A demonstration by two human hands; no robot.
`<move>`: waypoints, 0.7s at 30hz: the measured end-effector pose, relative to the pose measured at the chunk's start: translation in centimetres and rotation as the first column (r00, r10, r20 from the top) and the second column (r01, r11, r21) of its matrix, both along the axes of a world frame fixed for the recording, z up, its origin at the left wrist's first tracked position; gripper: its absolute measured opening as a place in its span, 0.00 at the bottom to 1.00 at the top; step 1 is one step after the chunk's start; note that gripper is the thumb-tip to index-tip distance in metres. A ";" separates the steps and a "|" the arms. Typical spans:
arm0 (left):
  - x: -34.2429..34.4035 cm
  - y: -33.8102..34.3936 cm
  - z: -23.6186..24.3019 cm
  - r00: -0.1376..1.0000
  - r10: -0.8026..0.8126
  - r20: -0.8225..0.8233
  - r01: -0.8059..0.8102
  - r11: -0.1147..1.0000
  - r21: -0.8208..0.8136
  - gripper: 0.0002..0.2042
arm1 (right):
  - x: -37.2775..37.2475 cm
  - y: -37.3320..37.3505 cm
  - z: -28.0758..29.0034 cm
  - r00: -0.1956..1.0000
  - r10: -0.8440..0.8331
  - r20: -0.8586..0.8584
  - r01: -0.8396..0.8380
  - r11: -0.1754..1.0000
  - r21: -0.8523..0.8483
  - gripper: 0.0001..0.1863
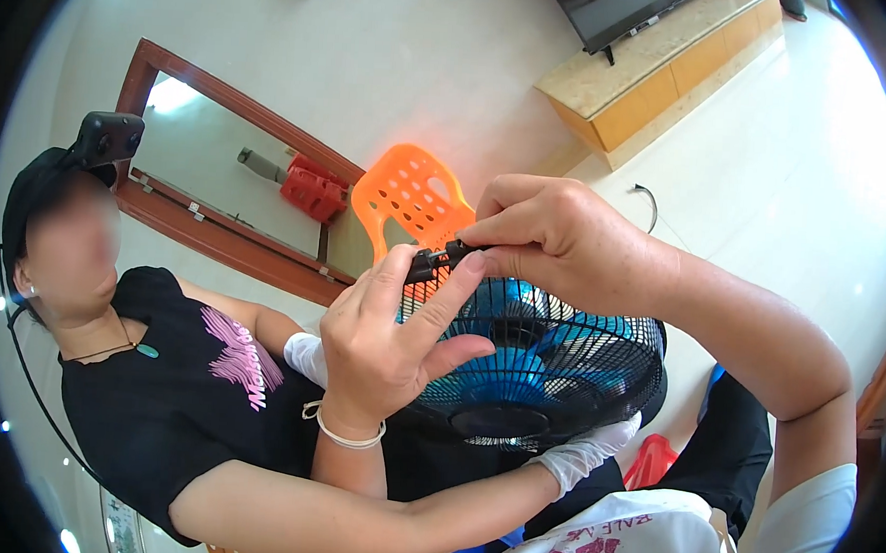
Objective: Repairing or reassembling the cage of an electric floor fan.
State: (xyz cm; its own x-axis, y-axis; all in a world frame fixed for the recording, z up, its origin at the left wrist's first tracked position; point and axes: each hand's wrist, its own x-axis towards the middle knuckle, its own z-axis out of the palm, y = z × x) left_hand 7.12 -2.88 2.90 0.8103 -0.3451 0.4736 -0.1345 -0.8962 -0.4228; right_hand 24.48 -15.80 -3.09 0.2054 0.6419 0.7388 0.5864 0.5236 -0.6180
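Note:
A black fan guard (599, 360) with blue blades (508, 365) behind its wires sits low in front of me. At its upper rim, the fingers of my left hand (384, 344) close around a small black fitting (420, 267), with the thumb stretched out over the guard. My right hand (550, 237) pinches a small black piece (456, 249) against it, and a short bright metal part shows between the two. The fingers hide much of both pieces. A co-worker's gloved hand (594, 447) supports the guard's lower right side.
The co-worker (157, 382), in a black shirt and cap, sits close at left; one arm crosses below my left wrist. An orange plastic chair (407, 190) stands behind the fan. Farther off are a framed mirror (235, 231), a TV cabinet (664, 73) and a cable end (648, 195).

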 end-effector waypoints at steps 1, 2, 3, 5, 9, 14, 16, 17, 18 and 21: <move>0.0 -0.1 0.2 1.000 -0.003 0.003 0.003 1.000 0.011 0.29 | -0.1 0.1 -0.1 1.000 0.004 -0.029 -0.004 1.000 0.013 0.09; 0.0 -0.1 0.2 1.000 -0.006 0.006 0.006 1.000 0.021 0.29 | -0.2 0.1 -0.1 0.998 0.008 -0.058 -0.007 1.000 0.026 0.09; 0.0 -0.1 0.2 1.000 -0.005 0.006 0.005 1.000 0.021 0.29 | -0.3 0.1 -0.1 0.998 0.009 -0.057 -0.007 1.000 0.026 0.09; 0.0 -0.1 0.1 1.000 0.019 0.022 -0.019 1.000 0.000 0.31 | -0.3 0.1 -0.1 0.992 0.033 -0.119 -0.032 0.999 0.015 0.09; -0.1 -0.3 0.2 1.000 0.005 -0.011 -0.005 1.000 0.000 0.29 | -0.4 0.4 -0.2 0.986 0.030 -0.165 -0.026 0.999 0.022 0.09; 0.0 -0.2 0.1 1.000 0.023 0.017 -0.024 0.998 0.058 0.30 | -0.7 0.8 0.1 0.990 -0.034 -0.141 0.037 0.999 0.021 0.09; 0.1 -0.3 0.3 1.000 0.018 0.009 -0.019 0.999 0.049 0.29 | -0.7 1.0 0.1 0.988 -0.042 -0.147 0.045 0.999 0.018 0.08; 0.2 -0.4 0.3 1.000 0.013 0.003 -0.013 0.999 0.041 0.29 | -0.6 1.1 0.0 0.987 -0.050 -0.152 0.053 0.998 0.017 0.08; 0.2 -0.3 0.3 1.000 0.014 0.001 -0.014 0.999 0.039 0.29 | -0.6 1.2 0.0 0.987 -0.050 -0.154 0.053 0.998 0.015 0.08; 0.2 -0.1 0.1 1.000 0.009 0.002 -0.009 1.000 -0.017 0.29 | -0.5 1.5 -0.1 0.987 -0.051 -0.151 0.049 0.999 -0.013 0.10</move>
State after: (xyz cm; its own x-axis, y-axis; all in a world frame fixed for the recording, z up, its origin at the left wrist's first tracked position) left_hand 7.35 -2.99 2.97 0.8125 -0.3294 0.4811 -0.1253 -0.9045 -0.4076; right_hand 24.01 -14.29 -3.16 0.3467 0.6347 0.6906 0.5110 0.4896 -0.7065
